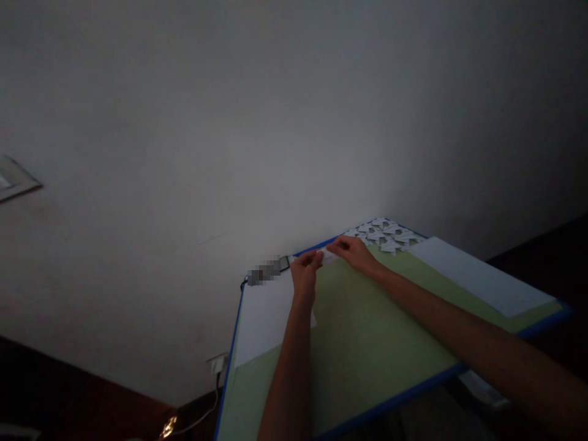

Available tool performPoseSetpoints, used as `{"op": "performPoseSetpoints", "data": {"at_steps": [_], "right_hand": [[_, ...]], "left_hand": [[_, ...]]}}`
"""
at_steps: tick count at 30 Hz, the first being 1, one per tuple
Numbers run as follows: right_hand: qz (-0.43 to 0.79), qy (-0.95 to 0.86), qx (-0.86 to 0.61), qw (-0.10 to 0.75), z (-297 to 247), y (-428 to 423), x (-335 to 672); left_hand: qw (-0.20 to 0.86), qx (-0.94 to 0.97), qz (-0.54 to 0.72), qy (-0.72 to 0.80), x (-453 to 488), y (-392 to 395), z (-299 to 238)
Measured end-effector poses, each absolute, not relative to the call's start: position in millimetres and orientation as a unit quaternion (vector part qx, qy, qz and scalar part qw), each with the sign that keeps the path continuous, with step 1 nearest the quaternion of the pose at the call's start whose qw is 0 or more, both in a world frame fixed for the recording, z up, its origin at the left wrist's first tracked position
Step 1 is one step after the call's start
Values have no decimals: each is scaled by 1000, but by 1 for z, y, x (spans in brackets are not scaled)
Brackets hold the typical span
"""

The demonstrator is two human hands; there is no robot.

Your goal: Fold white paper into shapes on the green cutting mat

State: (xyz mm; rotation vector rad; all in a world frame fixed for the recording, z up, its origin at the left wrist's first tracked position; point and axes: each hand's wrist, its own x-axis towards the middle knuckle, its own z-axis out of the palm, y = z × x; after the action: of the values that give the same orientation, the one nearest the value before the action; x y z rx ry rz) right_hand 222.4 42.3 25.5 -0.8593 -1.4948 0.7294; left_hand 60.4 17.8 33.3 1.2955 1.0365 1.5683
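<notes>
Between my two hands is a small piece of white paper (327,254), raised over the far part of the green tabletop (362,331). My left hand (305,269) pinches its left end between thumb and fingers. At the right end, my right hand (351,250) grips it with closed fingertips. How the paper is folded is too small and dark to make out. Several folded white paper pieces (390,233) lie grouped at the table's far right corner, just beyond my right hand.
White sheets (264,318) lie on the table's left side, and more white paper (482,275) lies at the right. A phone-like device (285,263), partly blurred, rests at the back edge by the wall (275,153). A plugged-in cable (215,392) hangs at the left.
</notes>
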Motion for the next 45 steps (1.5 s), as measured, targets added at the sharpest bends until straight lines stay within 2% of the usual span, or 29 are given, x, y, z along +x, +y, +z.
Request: {"op": "performPoseSetpoints", "data": {"at_steps": [6, 20, 30, 39, 45], "right_hand": [[298, -623, -381, 615, 24, 45, 222], [268, -637, -393, 606, 24, 42, 219], [277, -652, -378, 597, 23, 42, 216], [302, -647, -372, 594, 22, 42, 217], [318, -635, -372, 597, 24, 40, 217]], "left_hand": [[446, 492, 639, 387, 63, 15, 37], [329, 572, 593, 461, 59, 22, 29], [419, 548, 593, 415, 64, 17, 31], [392, 559, 603, 412, 62, 17, 32], [338, 588, 604, 418, 62, 18, 32]]}}
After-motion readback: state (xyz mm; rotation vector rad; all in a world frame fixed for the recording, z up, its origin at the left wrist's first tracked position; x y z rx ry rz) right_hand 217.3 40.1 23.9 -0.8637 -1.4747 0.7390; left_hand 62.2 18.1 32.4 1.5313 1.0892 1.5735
